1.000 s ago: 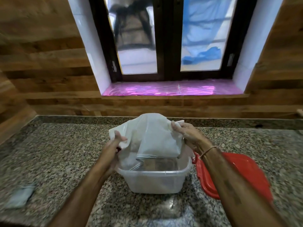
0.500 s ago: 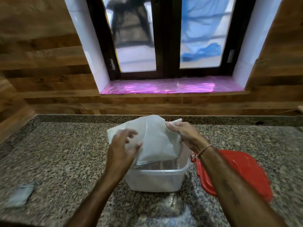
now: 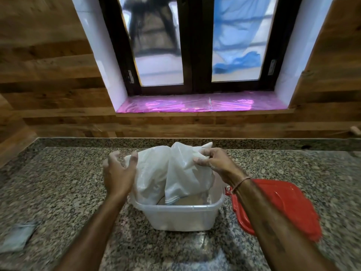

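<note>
A white plastic bag (image 3: 172,173) hangs mouth-down into a clear plastic tub (image 3: 181,217) on the granite counter. My right hand (image 3: 212,162) pinches the bag's upper right corner and holds it up. My left hand (image 3: 119,171) hovers at the bag's left side with fingers spread; its thumb touches the bag's edge, and it grips nothing. What lies in the tub is mostly hidden by the bag.
A red lid (image 3: 279,208) lies on the counter just right of the tub, under my right forearm. A small grey-blue packet (image 3: 16,236) lies at the counter's left front. A wooden wall and a window with a pink-covered sill (image 3: 195,104) stand behind.
My left hand let go of the bag's left edge and moved off to the side with fingers spread. The bag sank a little lower into the tub, with my right hand keeping hold of it.
</note>
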A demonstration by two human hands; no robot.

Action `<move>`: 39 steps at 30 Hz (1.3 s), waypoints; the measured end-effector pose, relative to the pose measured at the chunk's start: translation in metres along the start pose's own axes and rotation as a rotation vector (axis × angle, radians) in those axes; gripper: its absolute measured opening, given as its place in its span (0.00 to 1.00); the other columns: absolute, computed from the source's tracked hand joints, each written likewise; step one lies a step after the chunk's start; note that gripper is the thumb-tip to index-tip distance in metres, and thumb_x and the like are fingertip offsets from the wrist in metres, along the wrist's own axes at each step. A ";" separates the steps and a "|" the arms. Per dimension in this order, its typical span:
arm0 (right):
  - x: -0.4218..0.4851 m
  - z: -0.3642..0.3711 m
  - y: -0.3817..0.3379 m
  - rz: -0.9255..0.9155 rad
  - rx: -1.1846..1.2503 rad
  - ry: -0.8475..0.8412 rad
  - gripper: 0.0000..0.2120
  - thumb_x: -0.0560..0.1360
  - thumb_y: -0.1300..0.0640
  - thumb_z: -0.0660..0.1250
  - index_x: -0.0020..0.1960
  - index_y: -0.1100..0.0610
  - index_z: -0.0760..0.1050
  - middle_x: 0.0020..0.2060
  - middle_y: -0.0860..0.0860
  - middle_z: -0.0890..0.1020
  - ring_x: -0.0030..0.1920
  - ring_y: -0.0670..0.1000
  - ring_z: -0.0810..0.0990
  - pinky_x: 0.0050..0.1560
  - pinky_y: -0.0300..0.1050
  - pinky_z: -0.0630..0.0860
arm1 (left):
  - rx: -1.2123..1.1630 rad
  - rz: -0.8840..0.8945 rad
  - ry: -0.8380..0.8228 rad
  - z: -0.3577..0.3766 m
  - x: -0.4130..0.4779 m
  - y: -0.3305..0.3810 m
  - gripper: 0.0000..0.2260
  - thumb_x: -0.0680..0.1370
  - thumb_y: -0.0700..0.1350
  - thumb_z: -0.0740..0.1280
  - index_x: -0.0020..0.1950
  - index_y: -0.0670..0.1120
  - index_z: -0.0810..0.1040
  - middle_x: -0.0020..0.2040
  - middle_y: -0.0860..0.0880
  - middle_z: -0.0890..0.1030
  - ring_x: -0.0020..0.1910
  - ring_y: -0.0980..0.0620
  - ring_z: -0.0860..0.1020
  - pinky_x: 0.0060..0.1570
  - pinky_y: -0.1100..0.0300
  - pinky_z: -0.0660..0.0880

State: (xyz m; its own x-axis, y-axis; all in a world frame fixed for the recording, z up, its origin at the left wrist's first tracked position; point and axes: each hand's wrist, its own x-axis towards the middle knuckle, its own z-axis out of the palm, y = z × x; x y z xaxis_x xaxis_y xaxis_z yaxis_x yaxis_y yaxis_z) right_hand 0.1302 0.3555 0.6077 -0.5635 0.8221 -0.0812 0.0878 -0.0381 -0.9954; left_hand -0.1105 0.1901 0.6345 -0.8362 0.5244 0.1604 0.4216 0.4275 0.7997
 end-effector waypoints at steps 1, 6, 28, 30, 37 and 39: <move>0.000 0.000 0.000 0.001 -0.004 -0.002 0.12 0.74 0.60 0.77 0.54 0.64 0.86 0.50 0.60 0.88 0.48 0.56 0.87 0.57 0.57 0.85 | -0.152 -0.214 -0.163 0.000 0.014 -0.002 0.29 0.79 0.65 0.66 0.69 0.44 0.74 0.65 0.42 0.78 0.59 0.41 0.79 0.51 0.50 0.77; 0.002 0.002 0.001 -0.009 -0.044 -0.011 0.08 0.74 0.61 0.77 0.52 0.60 0.88 0.48 0.57 0.89 0.50 0.58 0.87 0.57 0.59 0.84 | -0.519 -0.439 -0.365 0.011 0.043 -0.007 0.19 0.77 0.53 0.75 0.58 0.40 0.81 0.53 0.42 0.86 0.44 0.46 0.83 0.33 0.60 0.78; 0.025 0.007 -0.022 0.106 0.231 0.202 0.20 0.72 0.51 0.80 0.55 0.65 0.82 0.51 0.65 0.87 0.48 0.63 0.87 0.49 0.62 0.84 | -0.940 -0.155 -0.398 -0.004 -0.011 -0.036 0.17 0.75 0.43 0.70 0.64 0.46 0.75 0.48 0.47 0.86 0.43 0.51 0.86 0.38 0.56 0.84; 0.027 0.005 -0.023 0.102 0.213 0.222 0.11 0.75 0.57 0.77 0.54 0.63 0.83 0.53 0.66 0.86 0.47 0.62 0.85 0.54 0.66 0.82 | -0.929 -0.131 -0.381 -0.007 -0.013 -0.033 0.17 0.72 0.44 0.72 0.59 0.47 0.76 0.45 0.49 0.85 0.40 0.53 0.85 0.34 0.58 0.83; 0.027 -0.016 -0.025 -0.064 0.359 0.190 0.04 0.79 0.55 0.73 0.46 0.53 0.80 0.36 0.52 0.82 0.33 0.48 0.79 0.32 0.42 0.78 | -0.780 0.040 -0.252 -0.018 -0.012 -0.026 0.11 0.79 0.31 0.68 0.48 0.47 0.74 0.37 0.55 0.82 0.35 0.61 0.79 0.32 0.67 0.77; 0.026 -0.020 -0.027 -0.119 0.391 0.153 0.05 0.82 0.58 0.68 0.46 0.54 0.77 0.34 0.50 0.80 0.29 0.44 0.78 0.25 0.38 0.75 | -0.755 0.059 -0.243 -0.021 -0.010 -0.028 0.11 0.79 0.31 0.68 0.49 0.47 0.75 0.39 0.54 0.82 0.37 0.60 0.79 0.34 0.66 0.77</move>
State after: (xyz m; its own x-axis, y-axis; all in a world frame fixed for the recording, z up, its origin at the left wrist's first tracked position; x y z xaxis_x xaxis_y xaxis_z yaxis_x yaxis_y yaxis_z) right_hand 0.1293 0.3893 0.6337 -0.4204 0.9072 0.0142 -0.3047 -0.1264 -0.9440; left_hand -0.1208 0.1575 0.6228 -0.6830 0.7140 0.1540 0.0384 -0.1755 0.9837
